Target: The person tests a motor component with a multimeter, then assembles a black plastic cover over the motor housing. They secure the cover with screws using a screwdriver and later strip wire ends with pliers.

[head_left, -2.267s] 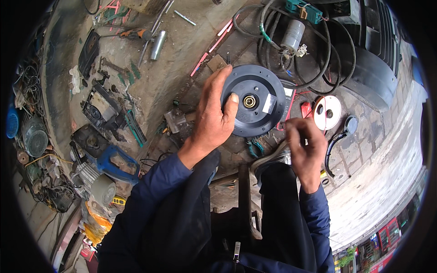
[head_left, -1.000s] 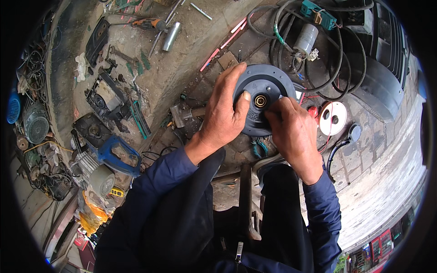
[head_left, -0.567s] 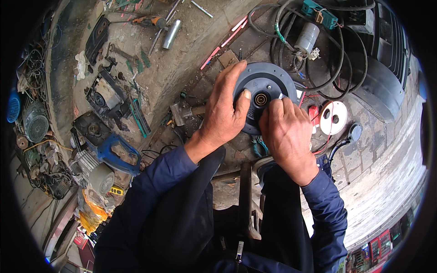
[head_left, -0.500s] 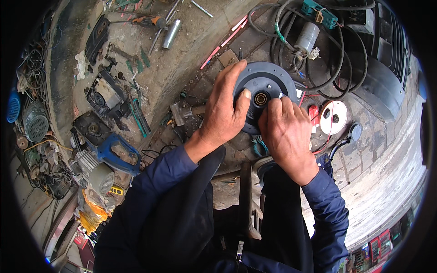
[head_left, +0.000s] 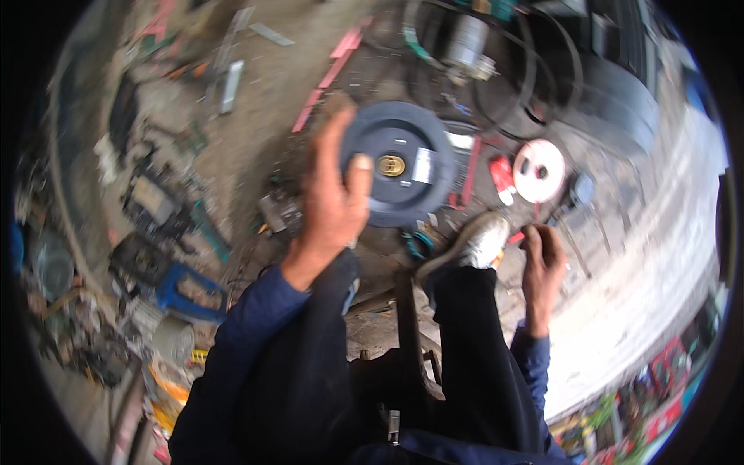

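Observation:
A dark grey round cover (head_left: 399, 208), with a raised rim, a brass-coloured centre and a white label (head_left: 422, 165) to the right of it, is held up in front of me. My left hand (head_left: 329, 190) grips its left edge, the thumb lying on the face near the centre. The fingers' far ends are blurred. Off to the right, apart from the cover, my right hand (head_left: 545, 260) has its fingers curled together near my shoe (head_left: 484, 239). Whatever may be between those fingers cannot be made out. A red bit shows beside the fingertips.
A white reel (head_left: 540, 172) and a red-and-white item (head_left: 501, 177) lie beyond my right hand. A metal cylinder (head_left: 466, 43) sits among black cables at the top. Tool parts and a blue frame (head_left: 190, 294) crowd the left. Pink strips (head_left: 332, 74) lie behind the cover.
My right hand has left the cover and moved right and down, uncovering the white label. My left hand still holds the cover. The whole view has shifted and blurred.

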`<state>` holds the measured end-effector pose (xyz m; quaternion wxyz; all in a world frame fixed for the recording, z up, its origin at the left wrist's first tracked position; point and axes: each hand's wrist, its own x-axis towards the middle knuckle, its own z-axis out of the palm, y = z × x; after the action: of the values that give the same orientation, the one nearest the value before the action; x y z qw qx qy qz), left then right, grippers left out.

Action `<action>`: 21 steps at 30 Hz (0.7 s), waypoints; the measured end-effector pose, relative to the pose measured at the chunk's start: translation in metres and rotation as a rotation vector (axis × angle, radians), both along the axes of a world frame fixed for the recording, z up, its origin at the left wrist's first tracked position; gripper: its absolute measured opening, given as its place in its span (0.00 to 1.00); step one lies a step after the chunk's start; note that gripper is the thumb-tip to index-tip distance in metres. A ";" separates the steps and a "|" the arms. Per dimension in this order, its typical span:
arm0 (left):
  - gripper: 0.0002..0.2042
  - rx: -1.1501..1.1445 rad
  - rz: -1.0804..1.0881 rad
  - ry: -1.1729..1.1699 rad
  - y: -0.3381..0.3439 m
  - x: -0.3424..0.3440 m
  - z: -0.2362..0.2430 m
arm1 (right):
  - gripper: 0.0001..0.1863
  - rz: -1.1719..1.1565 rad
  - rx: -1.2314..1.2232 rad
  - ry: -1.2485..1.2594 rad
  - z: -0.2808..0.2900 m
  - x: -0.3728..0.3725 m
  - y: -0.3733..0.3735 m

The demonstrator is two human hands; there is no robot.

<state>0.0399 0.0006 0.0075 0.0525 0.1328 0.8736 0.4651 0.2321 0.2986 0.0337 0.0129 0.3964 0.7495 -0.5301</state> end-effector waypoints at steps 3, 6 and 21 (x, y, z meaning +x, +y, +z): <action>0.28 0.061 0.023 -0.067 0.002 0.001 0.000 | 0.15 -0.119 0.079 -0.276 -0.060 0.092 0.028; 0.28 0.042 0.019 -0.135 0.001 0.002 0.002 | 0.16 -0.267 0.174 -0.639 -0.108 0.170 0.024; 0.29 0.006 -0.001 -0.090 -0.001 0.002 0.001 | 0.36 0.197 0.406 -0.687 -0.136 0.180 -0.017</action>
<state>0.0419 0.0000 0.0084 0.0915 0.1124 0.8690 0.4731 0.4118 0.2815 -0.1023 0.2345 0.4712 0.8253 -0.2043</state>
